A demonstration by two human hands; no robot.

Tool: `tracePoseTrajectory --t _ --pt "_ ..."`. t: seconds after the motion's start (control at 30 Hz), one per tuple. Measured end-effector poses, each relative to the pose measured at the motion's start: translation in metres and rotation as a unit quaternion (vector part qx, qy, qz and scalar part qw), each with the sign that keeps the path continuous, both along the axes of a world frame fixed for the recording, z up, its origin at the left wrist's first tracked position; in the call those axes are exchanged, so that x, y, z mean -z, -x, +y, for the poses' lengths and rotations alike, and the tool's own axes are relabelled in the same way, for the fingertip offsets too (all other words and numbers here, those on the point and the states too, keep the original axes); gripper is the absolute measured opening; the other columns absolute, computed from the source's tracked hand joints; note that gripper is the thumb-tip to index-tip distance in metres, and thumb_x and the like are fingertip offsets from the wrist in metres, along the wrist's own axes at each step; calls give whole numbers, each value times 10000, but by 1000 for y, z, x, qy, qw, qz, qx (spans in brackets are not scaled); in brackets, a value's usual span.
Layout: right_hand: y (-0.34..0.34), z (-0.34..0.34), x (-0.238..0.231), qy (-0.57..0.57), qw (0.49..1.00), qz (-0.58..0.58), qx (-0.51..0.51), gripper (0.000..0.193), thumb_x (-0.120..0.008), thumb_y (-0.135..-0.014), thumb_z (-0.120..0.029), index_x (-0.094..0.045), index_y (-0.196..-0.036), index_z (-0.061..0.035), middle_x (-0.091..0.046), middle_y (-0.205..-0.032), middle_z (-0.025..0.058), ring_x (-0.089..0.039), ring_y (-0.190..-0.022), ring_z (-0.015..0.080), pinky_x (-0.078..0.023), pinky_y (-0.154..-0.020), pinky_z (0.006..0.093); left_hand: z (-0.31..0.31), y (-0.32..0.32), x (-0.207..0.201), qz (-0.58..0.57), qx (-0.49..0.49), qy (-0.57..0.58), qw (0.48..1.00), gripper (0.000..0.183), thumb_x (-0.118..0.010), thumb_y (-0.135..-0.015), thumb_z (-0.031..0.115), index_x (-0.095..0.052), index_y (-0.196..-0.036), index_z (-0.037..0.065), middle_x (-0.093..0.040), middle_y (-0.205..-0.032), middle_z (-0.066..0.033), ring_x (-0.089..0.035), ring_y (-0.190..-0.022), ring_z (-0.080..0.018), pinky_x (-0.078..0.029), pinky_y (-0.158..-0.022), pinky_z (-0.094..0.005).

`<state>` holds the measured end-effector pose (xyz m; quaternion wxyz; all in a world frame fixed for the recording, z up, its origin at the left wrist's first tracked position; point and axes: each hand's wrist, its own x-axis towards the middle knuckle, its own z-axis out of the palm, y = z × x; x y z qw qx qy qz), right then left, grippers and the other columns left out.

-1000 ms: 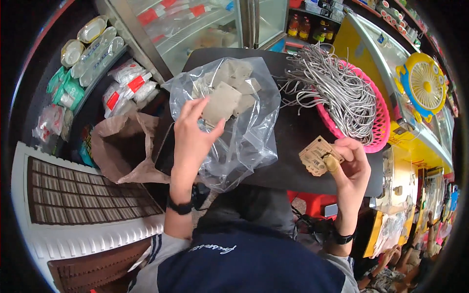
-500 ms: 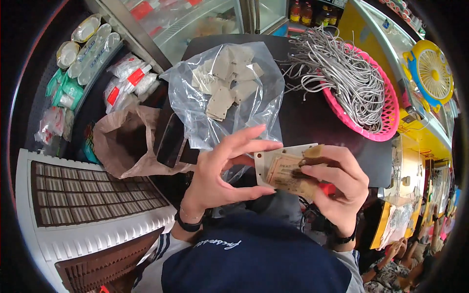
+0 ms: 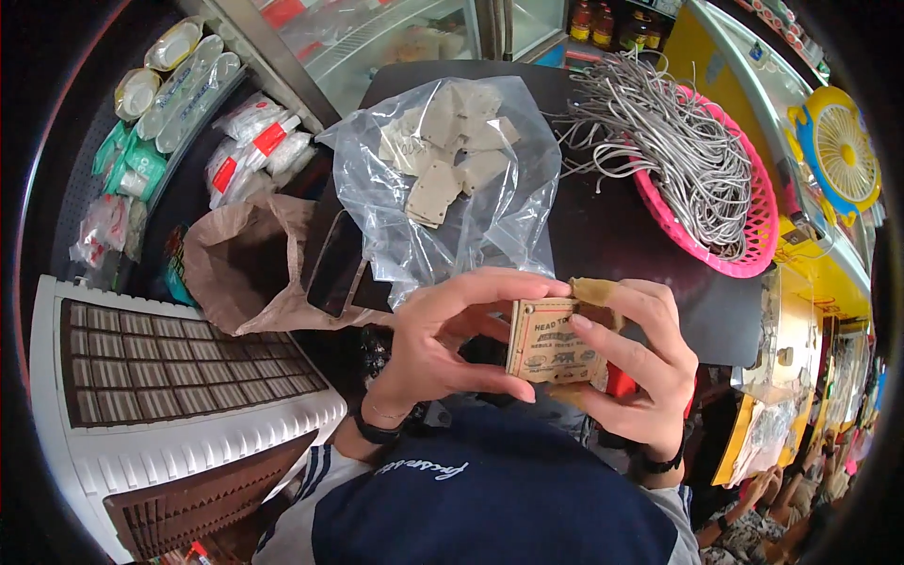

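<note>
Stack of tags (image 3: 551,348): its printed tan face is showing to the camera, its layered left edge is standing out, and both hands are holding it up near the front edge of the black table (image 3: 612,231)
Left hand (image 3: 428,347): its thumb and fingers are spanning the left end of the stack, pinching from top and bottom; how firmly, I cannot tell
Right hand (image 3: 650,367): it is pinching the right end, a finger with a yellow covering (image 3: 593,291) reaching the top edge and a bare fingertip pressing on the printed face
Clear plastic bag (image 3: 428,259): it is lying open-looking beyond the hands, with loose tags (image 3: 435,188) showing in a heap
Pink basket (image 3: 766,221): it is holding grey cords (image 3: 692,169) at the right
Step at the edges: the hands seem to be squaring the tags together
Next move on the stack: the layers are probably calling for even pressure along the edges, without bending corners
</note>
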<state>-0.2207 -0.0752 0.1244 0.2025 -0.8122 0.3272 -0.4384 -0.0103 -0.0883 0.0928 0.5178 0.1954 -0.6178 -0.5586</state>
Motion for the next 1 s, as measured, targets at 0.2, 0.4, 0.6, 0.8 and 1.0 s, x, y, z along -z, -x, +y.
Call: tracePoseTrajectory --t 0.2,0.4,0.6,0.8,1.0 --pt "-3 0 3 23 999 12 26 584 -802 -458 -104 -697 -1031 -59 -597 -1055 124 -552 -924 307 -469 -778 390 -4 4 2 15 2 40 999 695 -828 -610 -14 -510 -1229 -21 -482 -1259 -162 -528 -1165 -240 -555 -868 -316" --pt "-4 -1 3 11 1000 17 19 616 -792 -427 -104 -699 -1035 -64 -590 -1051 119 -544 -942 308 -469 -777 392 -2 5 6 16 -27 1 1000 775 -902 -531 233 -547 -1166 -32 -538 -1176 -187 -569 -1086 -242 -483 -940 -345" --pt "0 -1 4 4 1000 14 16 618 -781 -430 -113 -700 -1042 -74 -583 -1061 119 -542 -950 306 -469 -785 395 -4 6 7 21 -11 6 1000 748 -887 -559 214 -544 -1175 -35 -531 -1180 -194 -568 -1088 -248 -490 -939 -351" --pt "1 -1 4 -21 1000 5 2 606 -784 -441 -97 -700 -1041 -71 -580 -1065 126 -552 -957 315 -474 -802 399 -4 6 9 24 -1 3 1000 754 -888 -554 196 -539 -1180 -37 -525 -1183 -199 -566 -1093 -256 -491 -944 -356" --pt "0 0 5 -36 999 -22 2 591 -794 -455 -85 -699 -1038 -71 -578 -1070 142 -571 -960 321 -480 -806 408 -3 8 9 24 0 -4 1000 773 -897 -536 176 -533 -1186 -31 -519 -1192 -200 -563 -1098 -255 -487 -944 -357"
